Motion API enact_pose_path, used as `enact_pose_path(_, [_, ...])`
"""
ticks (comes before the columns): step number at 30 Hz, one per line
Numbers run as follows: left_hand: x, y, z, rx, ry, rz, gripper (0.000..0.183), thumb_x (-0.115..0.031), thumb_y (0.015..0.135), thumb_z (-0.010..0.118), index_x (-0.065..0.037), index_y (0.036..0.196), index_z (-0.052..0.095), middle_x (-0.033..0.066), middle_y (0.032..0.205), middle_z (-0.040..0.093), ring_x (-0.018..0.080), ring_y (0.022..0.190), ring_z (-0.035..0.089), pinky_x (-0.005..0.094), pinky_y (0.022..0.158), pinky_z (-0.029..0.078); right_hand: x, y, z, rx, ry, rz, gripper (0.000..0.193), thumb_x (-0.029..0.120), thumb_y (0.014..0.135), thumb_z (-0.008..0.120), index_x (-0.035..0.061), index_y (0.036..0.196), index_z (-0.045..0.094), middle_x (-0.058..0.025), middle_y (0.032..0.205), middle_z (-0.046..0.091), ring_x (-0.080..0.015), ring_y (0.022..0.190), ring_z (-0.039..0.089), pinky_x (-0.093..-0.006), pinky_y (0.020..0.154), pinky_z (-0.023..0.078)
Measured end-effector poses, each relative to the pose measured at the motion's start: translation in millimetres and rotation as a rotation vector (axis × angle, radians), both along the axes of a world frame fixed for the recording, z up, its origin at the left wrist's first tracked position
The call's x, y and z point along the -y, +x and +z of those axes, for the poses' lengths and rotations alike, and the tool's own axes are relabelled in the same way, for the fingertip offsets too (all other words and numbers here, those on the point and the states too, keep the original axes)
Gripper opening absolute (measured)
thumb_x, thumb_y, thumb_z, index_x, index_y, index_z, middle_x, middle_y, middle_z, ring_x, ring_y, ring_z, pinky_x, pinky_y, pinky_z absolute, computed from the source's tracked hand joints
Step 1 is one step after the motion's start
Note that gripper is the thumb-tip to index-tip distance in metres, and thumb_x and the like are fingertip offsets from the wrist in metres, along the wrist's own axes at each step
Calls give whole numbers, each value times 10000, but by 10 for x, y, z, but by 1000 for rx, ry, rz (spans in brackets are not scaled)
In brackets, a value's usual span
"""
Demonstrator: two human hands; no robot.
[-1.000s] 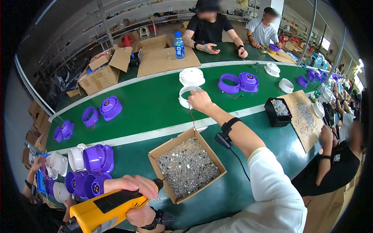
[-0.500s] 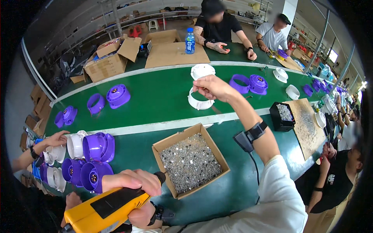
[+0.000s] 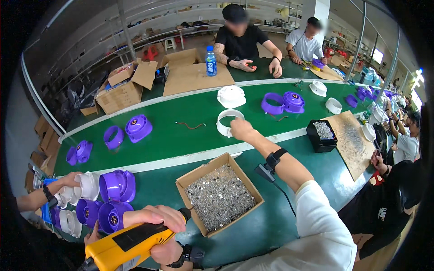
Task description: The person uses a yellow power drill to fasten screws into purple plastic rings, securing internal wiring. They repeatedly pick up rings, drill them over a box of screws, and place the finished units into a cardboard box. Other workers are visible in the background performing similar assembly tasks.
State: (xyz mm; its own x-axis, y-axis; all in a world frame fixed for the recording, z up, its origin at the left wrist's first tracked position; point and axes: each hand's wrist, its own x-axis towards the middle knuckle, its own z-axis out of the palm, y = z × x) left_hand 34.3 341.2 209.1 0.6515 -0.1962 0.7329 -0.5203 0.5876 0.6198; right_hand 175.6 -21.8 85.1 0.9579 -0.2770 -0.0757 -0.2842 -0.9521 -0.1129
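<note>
In my left hand (image 3: 160,230) is a yellow power screwdriver (image 3: 129,246) with a black nose, held across the lower left of the view. The fingers wrap round its body. My right hand (image 3: 242,129) reaches over to the green belt and closes on the near right rim of a white plastic ring (image 3: 224,128); its fingertips are partly hidden. Just behind the ring sits a white round housing (image 3: 231,96). To the left, a thin red wire (image 3: 190,125) lies on the belt. An open carton of small screws (image 3: 221,198) stands near the screwdriver's nose.
Purple housings (image 3: 139,128) and purple rings (image 3: 272,104) sit along the belt. More purple parts (image 3: 116,186) crowd the left, beside a co-worker's hand (image 3: 71,179). A black bin of screws (image 3: 322,135) stands right. Across the belt is a blue bottle (image 3: 211,62); people sit around.
My right hand has come down from above the white ring onto its right rim. A red wire now shows on the belt left of the ring. The view has shifted slightly.
</note>
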Motion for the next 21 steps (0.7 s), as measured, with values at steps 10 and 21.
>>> enact_pose_path(10, [104,13,37,99,-31,57,463,-448,906,504,-12,1000,377,96,605,461,175,447,442,280,385,392,-606,-600,40,305,593,551,422,254,883,535,23,1235,497,-230,1191,548,-366,1009,577,-429,892,456])
enact_pose_path(21, [208,143,-78,129,99,-39,468,-428,906,510,-3,1034,364,88,577,460,153,439,436,248,373,392,-799,-1198,-172,350,261,311,234,176,841,538,-24,961,557,-185,913,607,-343,838,618,-440,707,506])
